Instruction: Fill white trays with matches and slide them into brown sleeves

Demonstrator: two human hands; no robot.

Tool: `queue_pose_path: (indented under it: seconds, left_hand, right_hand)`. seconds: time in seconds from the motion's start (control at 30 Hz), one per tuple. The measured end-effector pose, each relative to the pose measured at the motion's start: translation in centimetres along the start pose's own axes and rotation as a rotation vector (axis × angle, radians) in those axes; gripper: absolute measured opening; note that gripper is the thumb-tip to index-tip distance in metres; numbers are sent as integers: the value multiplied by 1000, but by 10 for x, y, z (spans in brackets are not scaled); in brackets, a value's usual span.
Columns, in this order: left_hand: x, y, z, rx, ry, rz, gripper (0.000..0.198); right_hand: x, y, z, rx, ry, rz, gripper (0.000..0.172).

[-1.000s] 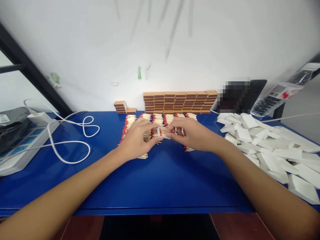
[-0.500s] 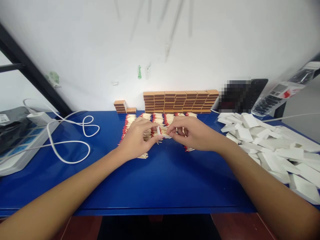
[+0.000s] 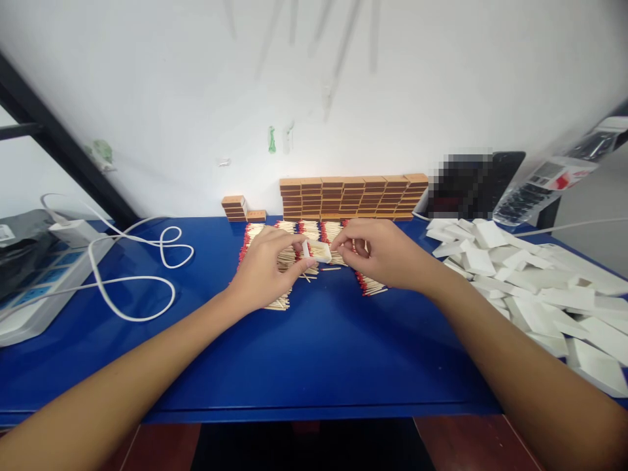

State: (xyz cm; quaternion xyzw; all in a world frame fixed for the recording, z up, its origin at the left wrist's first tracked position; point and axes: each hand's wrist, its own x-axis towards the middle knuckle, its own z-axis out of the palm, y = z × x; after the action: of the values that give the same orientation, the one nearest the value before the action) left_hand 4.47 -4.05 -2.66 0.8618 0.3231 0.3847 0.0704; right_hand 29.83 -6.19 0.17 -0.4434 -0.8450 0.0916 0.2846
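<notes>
- My left hand (image 3: 265,265) is pinching a small white tray (image 3: 322,258) by its left end, thumb and fingers closing on it from either side.
- I am holding that tray near the middle of the blue table (image 3: 294,366), just in front of the rows of matches (image 3: 331,232), with some loose matches (image 3: 318,250) lying inside.
- My right hand (image 3: 375,252) is curling at the tray's right end, thumb and forefinger nearly meeting; I cannot tell whether they are gripping anything.
- A single match (image 3: 331,269) is lying on the table just below the tray.
- The tray is looking like thin card, so I am judging it light, not slippery, and easily crushed; its end walls are seeming the best hold, pinched gently and kept level.
- The matches are looking light, stiff and snappable, suiting a fingertip grip.
</notes>
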Motion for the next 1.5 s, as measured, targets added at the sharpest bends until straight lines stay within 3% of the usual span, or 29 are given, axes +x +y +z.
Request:
queue_pose_path:
  seconds: [0.23, 0.37, 0.6, 0.8, 1.5]
  left_hand:
    - [0, -6, 1, 40, 66, -57, 32]
    - [-1, -5, 1, 34, 55, -53, 33]
    - [-1, -5, 0, 41, 59, -37, 31]
    - [-1, -6, 1, 40, 47, -20, 31]
    - [-1, -5, 1, 41, 30, -19, 29]
  right_hand:
    - [1, 6, 6, -81, -310, 135, 9]
    - [1, 7, 12, -84, -384, 202, 8]
    - [2, 11, 6, -175, -326, 223, 6]
    - [4, 7, 7, -244, -389, 267, 12]
    - [1, 3, 10, -101, -385, 220, 11]
